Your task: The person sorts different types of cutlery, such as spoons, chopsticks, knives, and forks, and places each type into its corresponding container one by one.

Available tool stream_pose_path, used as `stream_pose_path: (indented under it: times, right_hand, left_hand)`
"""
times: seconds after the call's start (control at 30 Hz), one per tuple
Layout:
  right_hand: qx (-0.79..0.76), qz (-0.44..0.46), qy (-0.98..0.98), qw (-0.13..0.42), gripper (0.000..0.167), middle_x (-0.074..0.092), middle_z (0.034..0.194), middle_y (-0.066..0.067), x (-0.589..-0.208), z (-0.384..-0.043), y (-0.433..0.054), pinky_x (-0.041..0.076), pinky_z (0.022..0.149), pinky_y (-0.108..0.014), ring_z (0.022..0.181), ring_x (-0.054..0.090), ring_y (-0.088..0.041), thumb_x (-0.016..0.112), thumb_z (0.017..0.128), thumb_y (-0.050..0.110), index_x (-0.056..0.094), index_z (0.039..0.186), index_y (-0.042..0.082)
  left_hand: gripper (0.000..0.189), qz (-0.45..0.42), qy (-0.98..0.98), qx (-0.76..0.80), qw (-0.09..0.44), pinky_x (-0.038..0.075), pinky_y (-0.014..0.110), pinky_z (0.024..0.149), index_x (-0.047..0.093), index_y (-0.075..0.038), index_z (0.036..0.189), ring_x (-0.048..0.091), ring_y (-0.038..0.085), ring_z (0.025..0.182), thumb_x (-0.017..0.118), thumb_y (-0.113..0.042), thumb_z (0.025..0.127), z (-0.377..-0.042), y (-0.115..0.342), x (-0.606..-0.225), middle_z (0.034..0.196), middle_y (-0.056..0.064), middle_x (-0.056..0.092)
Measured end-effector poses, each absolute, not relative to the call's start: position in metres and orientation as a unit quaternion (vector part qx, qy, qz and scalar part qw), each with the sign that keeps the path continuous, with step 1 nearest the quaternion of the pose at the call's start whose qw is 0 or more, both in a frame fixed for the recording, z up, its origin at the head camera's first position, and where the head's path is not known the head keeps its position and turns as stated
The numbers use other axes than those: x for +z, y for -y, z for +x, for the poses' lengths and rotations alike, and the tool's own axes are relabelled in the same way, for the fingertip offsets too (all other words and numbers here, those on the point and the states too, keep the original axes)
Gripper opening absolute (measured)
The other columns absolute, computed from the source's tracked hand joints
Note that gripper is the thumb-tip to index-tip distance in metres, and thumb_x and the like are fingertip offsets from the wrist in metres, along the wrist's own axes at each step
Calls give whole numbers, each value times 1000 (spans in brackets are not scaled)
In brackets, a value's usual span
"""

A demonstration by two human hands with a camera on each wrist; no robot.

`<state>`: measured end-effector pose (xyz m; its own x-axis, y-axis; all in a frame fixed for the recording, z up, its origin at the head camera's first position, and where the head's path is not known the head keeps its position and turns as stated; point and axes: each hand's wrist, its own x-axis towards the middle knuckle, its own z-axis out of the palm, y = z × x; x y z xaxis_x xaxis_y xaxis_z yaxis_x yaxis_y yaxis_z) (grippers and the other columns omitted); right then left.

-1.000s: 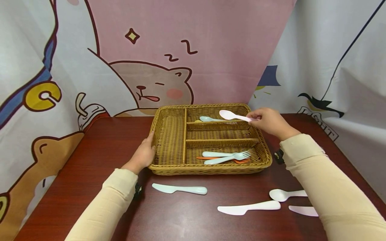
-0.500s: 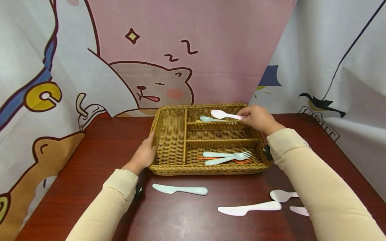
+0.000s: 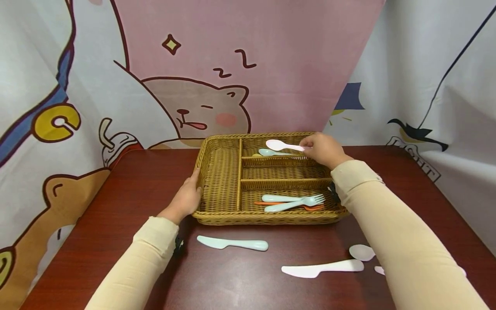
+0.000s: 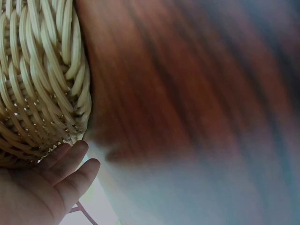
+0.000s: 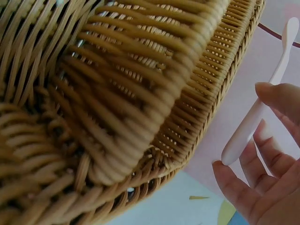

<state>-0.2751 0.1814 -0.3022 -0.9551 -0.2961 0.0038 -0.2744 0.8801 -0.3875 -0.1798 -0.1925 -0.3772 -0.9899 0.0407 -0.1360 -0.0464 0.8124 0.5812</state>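
My right hand (image 3: 324, 148) pinches the handle of a pale pink spoon (image 3: 276, 145) above the back right compartment of a wicker basket (image 3: 271, 218). In the right wrist view, thumb and fingers grip that spoon's handle (image 5: 248, 122), apart from the woven rim. Below it, a mint spoon (image 3: 267, 152) lies in the back compartment, with a bit of yellow beside it. My left hand (image 3: 185, 198) rests against the basket's left wall, fingers extended, as the left wrist view also shows. Two mint forks (image 3: 310, 200) lie over orange cutlery (image 3: 267, 203) in the front right compartment.
On the dark red table (image 3: 116, 215) before the basket lie a mint knife (image 3: 232, 243) and a white knife (image 3: 321, 268). A white spoon (image 3: 361, 252) and a pale pink piece are partly hidden under my right forearm. A printed curtain (image 3: 294, 64) hangs behind.
My right hand has moved left with the pink spoon, from the basket's right end to over the back compartment. My left hand stays at the left wall.
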Motion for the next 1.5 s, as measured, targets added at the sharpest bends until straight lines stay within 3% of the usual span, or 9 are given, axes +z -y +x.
stream_pose_path:
  times: [0.43, 0.63, 0.9, 1.13, 1.5]
  right_hand:
    - [-183, -139, -973, 26, 27, 63, 119, -24, -314, -292, -171, 48, 86, -52, 106, 60, -39, 63, 91, 10, 68, 117, 3]
    - [-168, -145, -975, 25, 27, 65, 114, -21, -316, -294, -166, 48, 84, -50, 99, 61, -35, 61, 92, 10, 69, 117, 4]
    - [-110, -161, -981, 9, 26, 67, 115, -17, -315, -296, -158, 46, 91, -51, 106, 60, -37, 58, 95, 14, 71, 116, 7]
    - [-107, -158, -981, 42, 27, 65, 118, -19, -314, -296, -152, 50, 83, -50, 102, 62, -36, 58, 95, 12, 68, 119, 5]
    - [-117, -165, -976, 78, 28, 65, 120, -19, -313, -297, -148, 46, 95, -50, 113, 58, -37, 54, 96, 4, 67, 120, 3]
  left_hand:
    - [62, -3, -947, 312, 77, 25, 53, 113, 1, -6, 156, 25, 41, 140, 33, -9, 103, -180, 194, -378, 153, 29, 20]
    - [63, -7, -945, 317, 82, 26, 53, 112, 1, -8, 156, 26, 40, 140, 34, -10, 103, -180, 194, -378, 154, 28, 20]
    - [62, -3, -947, 312, 73, 26, 53, 112, 3, -6, 156, 27, 40, 140, 35, -9, 103, -182, 195, -379, 153, 28, 22]
    - [61, -2, -947, 312, 75, 26, 53, 112, 3, -6, 156, 27, 41, 140, 34, -8, 103, -182, 194, -378, 154, 28, 21]
    - [62, 0, -948, 311, 63, 25, 51, 113, 5, -5, 156, 27, 40, 140, 36, -8, 101, -181, 195, -380, 153, 29, 23]
